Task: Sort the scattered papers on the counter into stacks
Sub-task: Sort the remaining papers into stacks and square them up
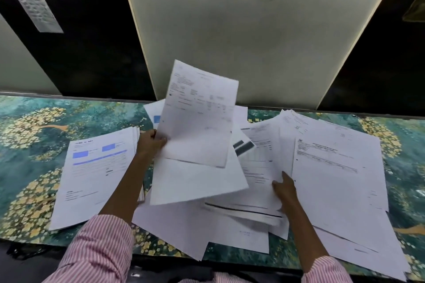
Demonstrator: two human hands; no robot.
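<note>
The left hand (pixel 150 142) pinches a printed sheet (pixel 200 117) by its lower corner, raised above the loose papers (pixel 257 163) heaped mid-counter (pixel 30 145). The right hand (pixel 284 188) lies at 4 o'clock among them, thumb out and fingers hidden under a sheet, so I cannot tell its grip. A stack (pixel 92 179) lies at 9 o'clock.

Dim, soft blur, wide-angle edge distortion

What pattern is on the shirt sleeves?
Thin pink and white stripes, clearest on the left sleeve, head view.
</note>
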